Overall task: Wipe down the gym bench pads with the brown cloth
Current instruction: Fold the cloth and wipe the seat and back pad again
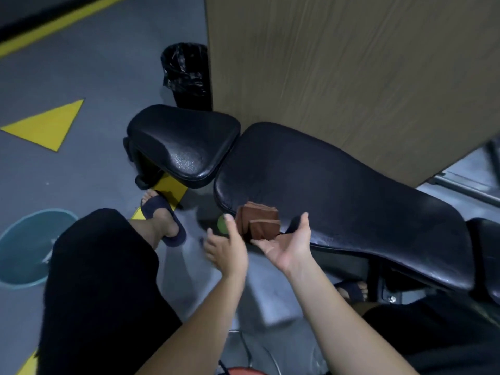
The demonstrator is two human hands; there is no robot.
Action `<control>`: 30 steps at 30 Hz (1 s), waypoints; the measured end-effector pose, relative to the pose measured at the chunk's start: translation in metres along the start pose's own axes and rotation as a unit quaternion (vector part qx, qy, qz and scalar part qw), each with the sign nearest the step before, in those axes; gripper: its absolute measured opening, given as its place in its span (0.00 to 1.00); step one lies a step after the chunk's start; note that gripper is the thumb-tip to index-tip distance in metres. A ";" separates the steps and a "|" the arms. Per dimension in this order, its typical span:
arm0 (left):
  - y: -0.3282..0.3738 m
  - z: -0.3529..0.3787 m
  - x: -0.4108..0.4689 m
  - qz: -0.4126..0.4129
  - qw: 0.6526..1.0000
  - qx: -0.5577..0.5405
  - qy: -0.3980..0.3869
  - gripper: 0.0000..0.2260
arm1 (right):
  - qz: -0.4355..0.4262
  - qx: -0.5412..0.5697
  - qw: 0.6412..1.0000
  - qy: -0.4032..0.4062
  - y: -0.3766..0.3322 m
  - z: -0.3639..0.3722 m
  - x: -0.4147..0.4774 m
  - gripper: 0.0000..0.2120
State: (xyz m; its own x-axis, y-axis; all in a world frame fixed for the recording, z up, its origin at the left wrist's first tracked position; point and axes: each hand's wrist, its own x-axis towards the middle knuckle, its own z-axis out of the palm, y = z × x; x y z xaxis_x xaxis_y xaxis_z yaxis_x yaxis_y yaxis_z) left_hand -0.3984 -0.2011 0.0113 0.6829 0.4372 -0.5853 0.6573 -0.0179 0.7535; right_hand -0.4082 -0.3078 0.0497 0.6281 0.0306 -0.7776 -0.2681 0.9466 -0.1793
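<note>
The bench has two black pads: a small seat pad (pixel 184 144) at the left and a long back pad (pixel 338 190) running to the right. A folded brown cloth (pixel 257 221) sits at the near edge of the long pad, between my hands. My right hand (pixel 286 246) is palm up with fingers spread, and the cloth rests on its fingertips. My left hand (pixel 227 244) is just left of the cloth, fingers apart and pointing up, holding nothing.
A wooden panel (pixel 351 77) stands right behind the bench. A black lined bin (pixel 186 74) is behind the seat pad. A teal bucket (pixel 27 247) sits on the floor at the left. My sandalled foot (pixel 162 217) is by the bench frame, with a small green object (pixel 222 226) nearby.
</note>
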 end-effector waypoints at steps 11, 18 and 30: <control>0.008 0.077 0.007 -0.045 0.983 -0.173 -0.032 0.53 | -0.255 -0.613 0.733 0.145 -0.070 -0.010 -0.023 0.25; 0.029 0.069 0.057 -0.027 0.977 -0.206 0.041 0.49 | -0.454 -0.813 0.331 0.156 -0.069 -0.040 0.050 0.29; 0.087 0.021 0.127 -0.076 0.980 -0.025 -0.184 0.21 | -0.501 -0.798 0.270 0.199 -0.064 -0.048 0.061 0.31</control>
State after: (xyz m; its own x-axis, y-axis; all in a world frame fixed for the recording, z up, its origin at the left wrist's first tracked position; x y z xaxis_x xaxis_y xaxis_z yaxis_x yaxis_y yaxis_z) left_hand -0.2477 -0.1663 -0.0034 0.6532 0.0768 -0.7533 0.7501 0.0697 0.6576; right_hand -0.3875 -0.3821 -0.0147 0.9264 -0.3215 0.1962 -0.2821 -0.9374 -0.2040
